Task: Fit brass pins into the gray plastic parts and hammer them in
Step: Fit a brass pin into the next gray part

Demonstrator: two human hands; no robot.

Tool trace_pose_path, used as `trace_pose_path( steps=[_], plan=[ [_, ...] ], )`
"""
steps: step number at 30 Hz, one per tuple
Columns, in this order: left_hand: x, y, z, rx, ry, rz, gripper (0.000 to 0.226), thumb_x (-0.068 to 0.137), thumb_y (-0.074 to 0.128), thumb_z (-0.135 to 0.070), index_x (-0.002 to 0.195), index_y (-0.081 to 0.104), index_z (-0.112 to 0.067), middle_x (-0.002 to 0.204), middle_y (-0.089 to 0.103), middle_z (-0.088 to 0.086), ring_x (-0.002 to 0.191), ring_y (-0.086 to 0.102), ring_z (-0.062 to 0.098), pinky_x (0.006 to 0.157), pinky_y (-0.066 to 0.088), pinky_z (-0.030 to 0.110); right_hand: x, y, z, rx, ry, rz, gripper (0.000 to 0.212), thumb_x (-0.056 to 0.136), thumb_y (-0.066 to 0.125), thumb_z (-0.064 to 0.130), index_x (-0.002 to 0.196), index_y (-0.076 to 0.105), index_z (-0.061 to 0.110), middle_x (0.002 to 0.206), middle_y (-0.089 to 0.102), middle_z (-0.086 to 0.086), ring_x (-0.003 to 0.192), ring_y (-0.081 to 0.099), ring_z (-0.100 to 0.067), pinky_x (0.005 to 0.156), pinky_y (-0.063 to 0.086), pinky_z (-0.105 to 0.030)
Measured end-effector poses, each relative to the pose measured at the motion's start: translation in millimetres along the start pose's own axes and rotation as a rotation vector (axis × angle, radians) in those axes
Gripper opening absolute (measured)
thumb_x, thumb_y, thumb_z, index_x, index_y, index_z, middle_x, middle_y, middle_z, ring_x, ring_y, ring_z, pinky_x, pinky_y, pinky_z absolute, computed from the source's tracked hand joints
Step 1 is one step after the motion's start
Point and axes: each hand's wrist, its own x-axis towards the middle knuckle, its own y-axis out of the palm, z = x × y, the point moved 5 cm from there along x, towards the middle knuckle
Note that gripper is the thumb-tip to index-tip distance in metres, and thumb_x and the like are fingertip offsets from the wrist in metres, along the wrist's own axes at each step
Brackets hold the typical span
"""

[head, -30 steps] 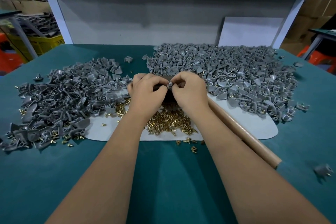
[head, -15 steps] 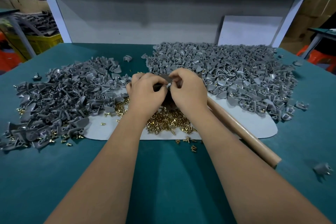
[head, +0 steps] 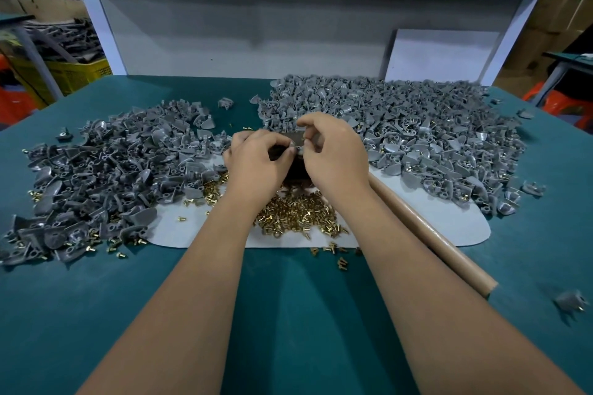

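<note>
Both hands meet at the middle of the table above a dark block (head: 295, 168). My left hand (head: 256, 163) grips a gray plastic part (head: 296, 139) from the left with curled fingers. My right hand (head: 333, 154) pinches the same part at its top edge with thumb and forefinger; whether a pin sits between the fingertips is hidden. A heap of brass pins (head: 298, 216) lies just below my wrists. One pile of gray parts (head: 112, 170) spreads to the left, and a larger pile (head: 410, 128) to the right.
A long brown wooden handle (head: 430, 237) runs diagonally under my right forearm across the white mat (head: 449, 221). Loose pins (head: 340, 261) and a stray gray part (head: 569, 300) lie on the green tabletop (head: 96, 314). A shelf frame and a gray back panel rise behind.
Both hands have stayed together on the part over the block. The right hand's fingers have shifted slightly up along the part's top.
</note>
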Motion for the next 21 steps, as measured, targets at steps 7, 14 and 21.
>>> trace_pose_path(
  steps=[7, 14, 21],
  plan=[
    [0, 0, 0, -0.02, -0.001, 0.006, 0.013, 0.092, 0.064, -0.03, 0.1, 0.074, -0.026, 0.11, 0.066, -0.008, 0.119, 0.038, 0.024, 0.101, 0.028, 0.041, -7, -2, 10, -0.117, -0.132, 0.029, 0.042, 0.081, 0.06, 0.004, 0.113, 0.064, 0.03, 0.092, 0.065, 0.011, 0.091, 0.055, -0.015, 0.069, 0.035, -0.023],
    [-1, -1, -2, -0.02, 0.0, 0.014, 0.011, 0.09, 0.066, -0.031, 0.095, 0.074, -0.026, 0.102, 0.066, -0.011, 0.117, 0.039, 0.023, 0.101, 0.029, 0.042, -8, -3, 18, -0.232, -0.24, 0.041, 0.043, 0.081, 0.056, -0.001, 0.116, 0.065, 0.023, 0.103, 0.071, 0.004, 0.093, 0.056, -0.023, 0.079, 0.043, -0.034],
    [-1, -1, -2, -0.028, -0.038, 0.046, 0.007, 0.093, 0.06, -0.032, 0.087, 0.061, -0.035, 0.093, 0.056, -0.014, 0.109, 0.034, 0.018, 0.099, 0.031, 0.042, -10, 1, 29, -0.343, -0.41, 0.021, 0.051, 0.074, 0.061, -0.01, 0.118, 0.066, 0.018, 0.095, 0.073, 0.001, 0.085, 0.059, -0.025, 0.076, 0.044, -0.035]
  ],
)
